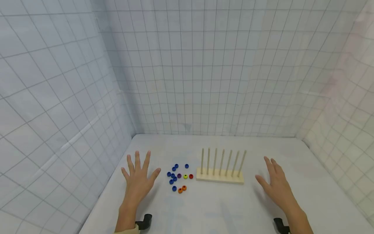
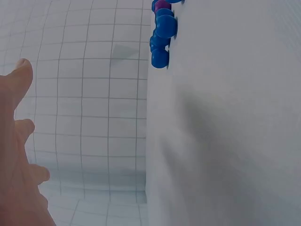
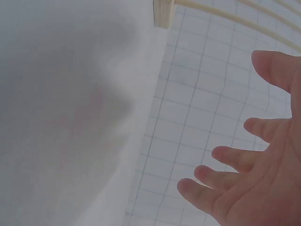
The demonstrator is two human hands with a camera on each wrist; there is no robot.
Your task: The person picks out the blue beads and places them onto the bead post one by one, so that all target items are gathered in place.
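Observation:
My left hand (image 1: 138, 182) is spread wide over the left side of the table, holding nothing. To its right lie loose round beads with holes: several blue beads (image 1: 172, 175), a purple bead (image 1: 179, 175), a yellow-green bead (image 1: 185, 176), a red bead (image 1: 191, 176) and two orange beads (image 1: 184, 188). Right of these stands a pale wooden rack (image 1: 219, 178) with a row of several upright, bare pegs. My right hand (image 1: 276, 185) hovers beyond the rack's right end, fingers extended and thumb apart, with nothing in it. In the left wrist view, blue beads (image 2: 166, 26) show near the top.
White sheets with a grid pattern (image 1: 187, 71) hang behind the table (image 1: 204, 208) and along both sides. Black wrist mounts (image 1: 144, 222) are strapped at both wrists. The rack's end (image 3: 163, 13) and some pegs show at the top of the right wrist view.

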